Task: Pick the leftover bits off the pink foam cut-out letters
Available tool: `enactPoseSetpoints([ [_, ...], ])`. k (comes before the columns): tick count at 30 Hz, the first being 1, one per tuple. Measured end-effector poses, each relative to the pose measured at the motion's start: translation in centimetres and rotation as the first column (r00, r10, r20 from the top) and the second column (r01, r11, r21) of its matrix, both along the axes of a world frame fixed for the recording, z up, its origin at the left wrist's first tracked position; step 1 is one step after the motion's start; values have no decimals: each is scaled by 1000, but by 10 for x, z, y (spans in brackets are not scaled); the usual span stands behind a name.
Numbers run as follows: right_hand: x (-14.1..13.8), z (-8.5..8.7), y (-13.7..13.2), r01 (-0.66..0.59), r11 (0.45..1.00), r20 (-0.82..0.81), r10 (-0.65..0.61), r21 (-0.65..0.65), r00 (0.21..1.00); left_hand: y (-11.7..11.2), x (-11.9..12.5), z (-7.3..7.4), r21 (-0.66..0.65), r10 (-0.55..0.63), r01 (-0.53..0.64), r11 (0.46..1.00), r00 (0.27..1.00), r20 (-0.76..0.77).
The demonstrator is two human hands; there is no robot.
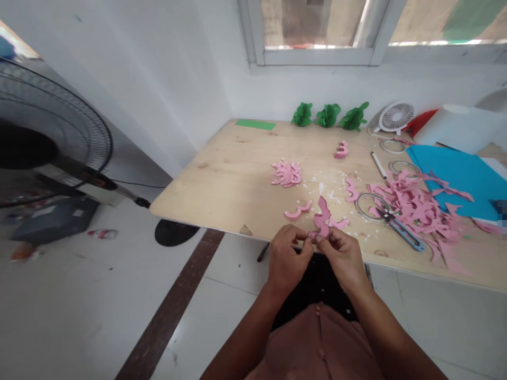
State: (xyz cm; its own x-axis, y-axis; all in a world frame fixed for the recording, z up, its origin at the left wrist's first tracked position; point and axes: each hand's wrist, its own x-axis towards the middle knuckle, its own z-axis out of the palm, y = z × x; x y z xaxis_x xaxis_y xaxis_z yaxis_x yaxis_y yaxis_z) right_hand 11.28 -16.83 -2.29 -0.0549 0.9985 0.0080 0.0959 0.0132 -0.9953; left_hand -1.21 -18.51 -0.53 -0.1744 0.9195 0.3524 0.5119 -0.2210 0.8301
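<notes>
At the table's front edge, my left hand (288,258) and my right hand (345,256) pinch a wavy pink paper cutout (322,212) between them. The cutout stands up from the fingertips, its lower end partly hidden by them. Just beyond lie another curved pink cutout (298,211) and a pink piece (339,223) close to my right fingers. A layered heap of pink cutouts (287,174) sits farther left. One more curved piece (350,190) lies to the right, and a small pink stack (341,150) is farther back.
Right of my hands are a blue utility knife (406,232), a ring-shaped roll (362,212), a pile of pink paper scraps (420,206), a marker (378,164) and blue sheets (459,169). Green paper shapes (327,115) and a small fan (396,117) stand along the wall.
</notes>
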Motion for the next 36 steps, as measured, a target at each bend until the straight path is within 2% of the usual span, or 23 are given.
enactPoseSetpoints([
  [5,3,0,2,25,998,-52,-28,-58,998,3,-5,-3,-49,59,-58,997,998,13],
  [9,9,2,5,86,994,-40,-88,-62,995,8,-6,-11,-46,85,-87,995,996,-40],
  [14,18,4,7,136,990,-78,-139,-47,987,19,4,-21,-35,5,-10,999,990,-143],
  [18,23,4,7,160,986,-64,-163,-38,985,24,7,-26,-40,-3,-4,999,983,-182],
  [21,24,3,7,157,987,-85,-161,-45,983,23,6,-25,-24,-6,2,1000,984,-177],
  [28,24,1,8,139,989,-100,-142,-44,985,20,0,-21,-75,-108,96,992,980,-165],
  [30,24,0,7,142,989,-95,-145,-40,985,21,-3,-21,-61,-72,64,996,988,-135],
  [33,26,-1,7,148,989,-77,-150,-28,986,28,-12,-22,-16,40,-42,999,989,-139],
  [36,26,-2,7,160,987,-68,-161,-22,985,37,-22,-18,11,47,-46,999,955,-292],
])
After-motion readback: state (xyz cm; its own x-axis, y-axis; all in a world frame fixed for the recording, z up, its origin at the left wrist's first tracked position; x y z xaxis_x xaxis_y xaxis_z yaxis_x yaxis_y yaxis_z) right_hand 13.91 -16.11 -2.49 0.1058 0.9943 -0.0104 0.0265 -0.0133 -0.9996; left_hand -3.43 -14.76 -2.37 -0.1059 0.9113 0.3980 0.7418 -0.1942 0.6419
